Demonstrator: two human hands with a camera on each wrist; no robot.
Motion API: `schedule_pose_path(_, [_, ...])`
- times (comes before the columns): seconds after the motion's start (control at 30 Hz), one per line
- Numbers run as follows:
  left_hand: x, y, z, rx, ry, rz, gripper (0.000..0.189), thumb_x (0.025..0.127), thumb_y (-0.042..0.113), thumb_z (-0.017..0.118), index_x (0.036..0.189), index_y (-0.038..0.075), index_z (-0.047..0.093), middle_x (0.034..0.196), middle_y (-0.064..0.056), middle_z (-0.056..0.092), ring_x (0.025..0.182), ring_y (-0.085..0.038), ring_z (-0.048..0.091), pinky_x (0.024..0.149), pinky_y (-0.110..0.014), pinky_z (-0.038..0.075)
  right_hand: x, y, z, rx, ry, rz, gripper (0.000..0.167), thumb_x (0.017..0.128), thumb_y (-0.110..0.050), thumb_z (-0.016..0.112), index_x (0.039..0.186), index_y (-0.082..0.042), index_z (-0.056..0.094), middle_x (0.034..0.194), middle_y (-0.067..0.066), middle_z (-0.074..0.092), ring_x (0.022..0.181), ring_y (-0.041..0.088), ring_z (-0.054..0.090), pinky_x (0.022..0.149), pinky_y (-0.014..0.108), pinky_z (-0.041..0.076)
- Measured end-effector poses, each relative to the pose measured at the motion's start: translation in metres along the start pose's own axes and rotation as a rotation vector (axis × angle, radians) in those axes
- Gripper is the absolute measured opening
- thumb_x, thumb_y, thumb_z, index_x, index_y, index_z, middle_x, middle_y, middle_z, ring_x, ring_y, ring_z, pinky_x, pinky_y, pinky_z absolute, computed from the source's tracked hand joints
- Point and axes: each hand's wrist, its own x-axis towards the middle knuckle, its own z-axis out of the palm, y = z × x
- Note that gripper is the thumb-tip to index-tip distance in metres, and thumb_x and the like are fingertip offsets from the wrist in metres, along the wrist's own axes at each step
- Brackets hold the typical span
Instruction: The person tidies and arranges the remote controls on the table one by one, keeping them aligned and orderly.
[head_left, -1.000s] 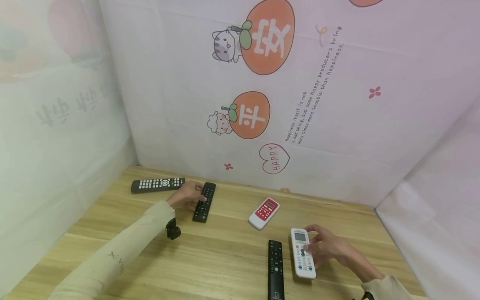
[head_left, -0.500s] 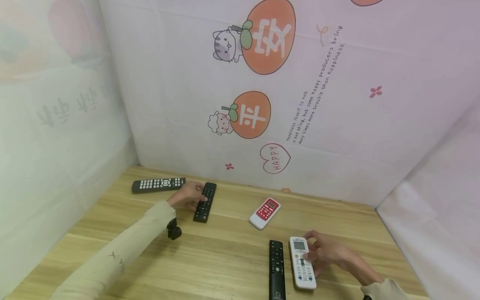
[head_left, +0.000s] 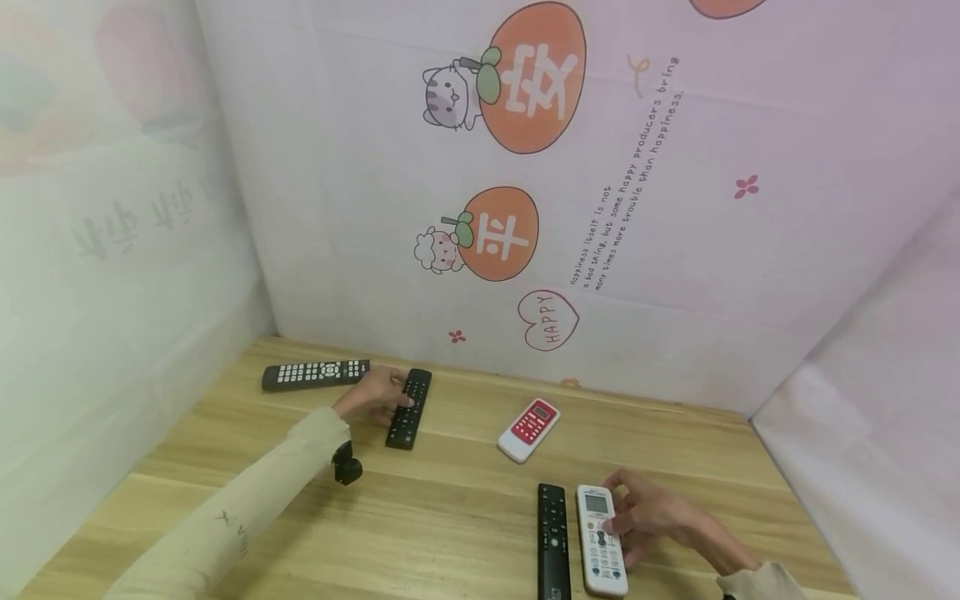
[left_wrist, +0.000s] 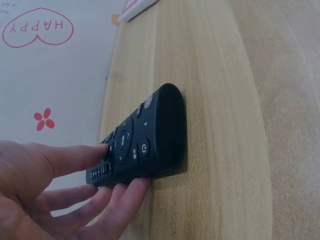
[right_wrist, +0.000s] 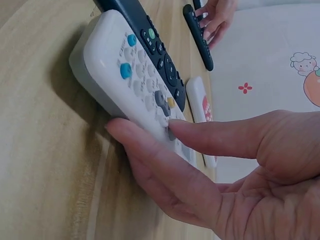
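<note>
My left hand (head_left: 375, 393) grips a black remote control (head_left: 409, 410) near the back of the table, thumb on its buttons and fingers along its side. In the left wrist view, the thumb (left_wrist: 80, 159) presses on the keypad of that remote (left_wrist: 145, 135). At the right, my right hand (head_left: 652, 512) holds a white remote control (head_left: 602, 546) with a grey screen, the thumb on its face and fingers under the edge. Its lower end is raised off the wood in the right wrist view, where the white remote (right_wrist: 120, 65) overlaps a second black remote (right_wrist: 150, 45).
The second black remote (head_left: 553, 550) lies just left of the white one. A red-and-white remote (head_left: 529, 429) rests in the middle of the wooden table (head_left: 420, 525). A dark remote with white buttons (head_left: 315, 375) lies at the back left. Printed cloth walls (head_left: 637, 350) enclose the table.
My right hand has moved the white remote toward the front of the table and slightly left, alongside the second black remote. The left hand and its remote stay in place.
</note>
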Motion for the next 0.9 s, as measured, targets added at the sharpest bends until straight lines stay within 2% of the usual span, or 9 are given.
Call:
schedule_pose_path(0.37, [0.0013, 0.0031, 0.0006, 0.042, 0.017, -0.032, 0.067, 0.093, 0.003, 0.074, 0.152, -0.007, 0.043, 0.125, -0.028, 0.065, 0.095, -0.031, 0.072, 0.07, -0.036, 0.069, -0.0007, -0.0042, 0.0004, -0.054, 0.024, 0.005, 0.05, 0.09, 0.014, 0.068, 0.132, 0.012, 0.041, 0.099, 0.024, 0.06, 0.081, 0.03, 0.071, 0.07, 0.047, 0.07])
schedule_pose_path(0.57, [-0.0001, 0.0035, 0.0007, 0.034, 0.004, -0.035, 0.067, 0.093, 0.003, 0.073, 0.152, -0.006, 0.043, 0.125, -0.027, 0.065, 0.095, -0.03, 0.073, 0.071, -0.035, 0.069, 0.0006, -0.0037, 0.0006, -0.073, 0.029, -0.015, 0.048, 0.088, 0.016, 0.068, 0.129, 0.014, 0.043, 0.097, 0.024, 0.059, 0.078, 0.03, 0.071, 0.069, 0.048, 0.069])
schedule_pose_path(0.9, [-0.0033, 0.0042, 0.0002, 0.019, 0.0, -0.003, 0.067, 0.093, 0.003, 0.073, 0.151, -0.008, 0.044, 0.125, -0.028, 0.065, 0.091, -0.031, 0.073, 0.07, -0.037, 0.069, 0.0031, -0.0047, 0.0002, -0.096, 0.035, -0.006, 0.05, 0.088, 0.017, 0.067, 0.131, 0.016, 0.042, 0.099, 0.023, 0.058, 0.079, 0.029, 0.07, 0.069, 0.047, 0.069])
